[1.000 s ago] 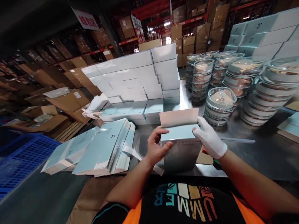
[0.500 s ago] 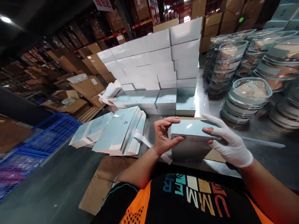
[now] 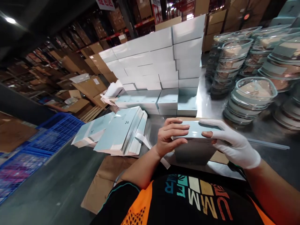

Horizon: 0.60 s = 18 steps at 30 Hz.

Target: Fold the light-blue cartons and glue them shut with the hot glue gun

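Observation:
A pale blue box [image 3: 194, 149] stands upright close to my body, its narrow blue top facing up and its front side in shadow. Bare, my left hand [image 3: 170, 137] grips the box's left end, fingers over the top and thumb along the near edge. On the right end, my right hand [image 3: 234, 144] wears a white glove that leaves some fingertips bare. Its fingers close around the far and near edges of the top. Left of the box lies a pile of flat pale blue cartons [image 3: 114, 131], with a loose white strip [image 3: 143, 140] beside it.
A wall of stacked white boxes [image 3: 150, 59] rises at the back of the metal table, with pale blue boxes [image 3: 167, 96] before it. Clear round tubs [image 3: 252, 97] stand in stacks at right. Blue crates [image 3: 56, 131] and brown cardboard boxes [image 3: 90, 86] are at left.
My left fingers have come down flat across the box's top. My right fingers have settled lower along its far edge. The view has shifted slightly.

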### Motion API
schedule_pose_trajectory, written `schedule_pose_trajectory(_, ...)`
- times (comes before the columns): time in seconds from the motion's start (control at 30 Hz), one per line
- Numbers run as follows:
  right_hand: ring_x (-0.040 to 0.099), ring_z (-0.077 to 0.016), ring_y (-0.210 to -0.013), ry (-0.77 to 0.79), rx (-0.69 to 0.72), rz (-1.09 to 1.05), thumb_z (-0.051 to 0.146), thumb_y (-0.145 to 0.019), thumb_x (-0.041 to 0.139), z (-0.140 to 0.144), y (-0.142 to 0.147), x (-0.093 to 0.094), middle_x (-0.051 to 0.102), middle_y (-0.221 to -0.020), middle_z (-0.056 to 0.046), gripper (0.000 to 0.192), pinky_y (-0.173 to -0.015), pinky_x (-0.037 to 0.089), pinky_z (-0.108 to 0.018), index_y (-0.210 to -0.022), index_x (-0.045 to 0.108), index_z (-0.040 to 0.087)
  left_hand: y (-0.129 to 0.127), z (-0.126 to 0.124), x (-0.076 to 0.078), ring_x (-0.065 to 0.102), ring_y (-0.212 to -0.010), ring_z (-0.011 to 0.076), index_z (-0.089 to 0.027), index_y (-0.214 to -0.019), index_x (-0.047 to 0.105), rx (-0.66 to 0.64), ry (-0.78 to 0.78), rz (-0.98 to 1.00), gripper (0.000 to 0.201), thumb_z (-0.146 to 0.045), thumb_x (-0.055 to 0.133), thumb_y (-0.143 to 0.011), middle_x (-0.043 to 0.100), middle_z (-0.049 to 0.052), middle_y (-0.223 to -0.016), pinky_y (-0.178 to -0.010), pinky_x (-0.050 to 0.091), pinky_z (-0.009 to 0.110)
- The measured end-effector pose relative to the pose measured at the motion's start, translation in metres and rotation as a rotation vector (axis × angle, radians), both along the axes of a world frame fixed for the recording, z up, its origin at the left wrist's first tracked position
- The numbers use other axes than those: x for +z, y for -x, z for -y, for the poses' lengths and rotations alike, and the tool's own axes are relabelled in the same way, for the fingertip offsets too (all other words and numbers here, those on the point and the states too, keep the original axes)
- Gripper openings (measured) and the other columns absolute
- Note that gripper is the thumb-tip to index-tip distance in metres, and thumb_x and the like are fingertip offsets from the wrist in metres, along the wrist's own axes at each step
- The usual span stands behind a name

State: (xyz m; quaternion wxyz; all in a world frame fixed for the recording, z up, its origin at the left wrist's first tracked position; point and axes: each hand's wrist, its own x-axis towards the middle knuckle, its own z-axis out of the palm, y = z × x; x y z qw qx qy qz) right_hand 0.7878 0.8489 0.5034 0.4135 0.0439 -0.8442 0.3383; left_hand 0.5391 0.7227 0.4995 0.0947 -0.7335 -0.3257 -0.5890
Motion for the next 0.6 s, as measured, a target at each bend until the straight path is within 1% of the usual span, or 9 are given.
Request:
schedule_pose_trajectory(0.07, 0.064, -0.0243, -0.143, -0.025, -0.014, -0.01, 0.021, -0.109, 0.063, 0.001, 0.001, -0.001, 0.065, -0.153, -0.008, 0.039, -0.113, 0.06, -0.038, -0.141, 0.074, 0.04, 0.005, 0.005, 0.007, 0.079, -0.114, 0.0284, -0.026, -0.12, 0.081, -0.004, 0.02, -0.045, 0.026, -0.038, 0.082, -0.097, 0.087, 0.009, -0.113, -0.1, 0.061, 0.05)
schedule_pose_trajectory(0.13, 0.062, -0.0256, -0.145, -0.064, -0.036, -0.033, 0.022, -0.109, 0.063, 0.007, 0.005, -0.004, 0.063, -0.156, -0.009, 0.043, -0.118, 0.056, -0.043, -0.148, 0.07, 0.04, 0.009, 0.011, 0.023, 0.078, -0.115, 0.0296, -0.026, -0.119, 0.08, -0.016, 0.111, -0.127, 0.026, -0.037, 0.084, -0.096, 0.086, 0.011, -0.114, -0.101, 0.06, 0.049)
schedule_pose_trajectory(0.23, 0.047, -0.0301, -0.158, -0.186, -0.067, -0.059, 0.032, -0.108, 0.066, 0.017, 0.018, -0.007, 0.044, -0.173, -0.015, 0.072, -0.125, 0.048, -0.051, -0.174, 0.035, 0.037, 0.006, 0.017, 0.058, 0.072, -0.126, 0.0365, -0.025, -0.109, 0.077, 0.094, 0.343, -0.392, 0.034, -0.049, 0.089, -0.088, 0.081, 0.014, -0.126, -0.103, 0.056, 0.05)
schedule_pose_trajectory(0.3, 0.04, -0.0311, -0.163, -0.275, -0.036, -0.002, 0.048, -0.107, 0.068, 0.013, 0.024, -0.004, 0.03, -0.179, -0.02, 0.098, -0.127, 0.046, -0.051, -0.18, 0.004, 0.031, 0.0, 0.02, 0.079, 0.074, -0.114, 0.035, -0.026, -0.11, 0.075, 0.15, 0.484, -0.562, 0.039, -0.055, 0.088, -0.087, 0.081, 0.012, -0.12, -0.095, 0.057, 0.045)
schedule_pose_trajectory(0.37, 0.04, -0.0296, -0.163, -0.322, -0.063, 0.106, 0.059, -0.107, 0.062, -0.008, 0.02, 0.002, 0.029, -0.18, -0.019, 0.103, -0.128, 0.045, -0.047, -0.18, -0.003, 0.027, -0.004, 0.025, 0.091, 0.075, -0.096, 0.0305, -0.028, -0.115, 0.075, 0.165, 0.54, -0.61, 0.04, -0.054, 0.086, -0.087, 0.08, 0.009, -0.11, -0.086, 0.057, 0.04)
schedule_pose_trajectory(0.43, 0.039, -0.031, -0.163, -0.326, -0.31, 0.2, 0.057, -0.108, 0.058, -0.049, 0.004, 0.009, 0.034, -0.178, -0.018, 0.09, -0.131, 0.04, -0.048, -0.179, 0.016, 0.022, 0.002, 0.028, 0.093, 0.074, -0.095, 0.0297, -0.029, -0.124, 0.076, 0.255, 0.489, -0.477, 0.045, -0.051, 0.087, -0.086, 0.079, 0.008, -0.112, -0.086, 0.058, 0.04)
schedule_pose_trajectory(0.5, 0.031, -0.0414, -0.164, -0.29, -0.803, 0.242, 0.05, -0.102, 0.067, -0.102, -0.021, 0.013, 0.036, -0.176, -0.024, 0.081, -0.134, 0.029, -0.062, -0.168, 0.041, 0.012, 0.017, 0.031, 0.087, 0.073, -0.099, 0.0297, -0.03, -0.138, 0.071, 0.41, 0.322, -0.13, 0.059, -0.049, 0.088, -0.084, 0.077, 0.008, -0.117, -0.09, 0.059, 0.041)
schedule_pose_trajectory(0.57, 0.029, -0.0524, -0.16, -0.227, -1.205, 0.4, 0.043, -0.092, 0.078, -0.151, -0.047, 0.012, 0.038, -0.173, -0.028, 0.069, -0.127, 0.027, -0.075, -0.149, 0.061, 0.008, 0.034, 0.03, 0.073, 0.072, -0.102, 0.027, -0.033, -0.155, 0.056, 0.481, 0.198, 0.286, 0.083, -0.049, 0.09, -0.082, 0.074, 0.005, -0.121, -0.095, 0.06, 0.042)
schedule_pose_trajectory(0.6, 0.039, -0.051, -0.154, -0.225, -1.241, 0.481, 0.036, -0.093, 0.074, -0.171, -0.057, 0.01, 0.049, -0.165, -0.028, 0.052, -0.122, 0.035, -0.072, -0.137, 0.068, 0.009, 0.041, 0.029, 0.064, 0.071, -0.105, 0.0258, -0.034, -0.162, 0.047, 0.469, 0.196, 0.464, 0.096, -0.048, 0.092, -0.079, 0.073, 0.005, -0.124, -0.097, 0.06, 0.042)
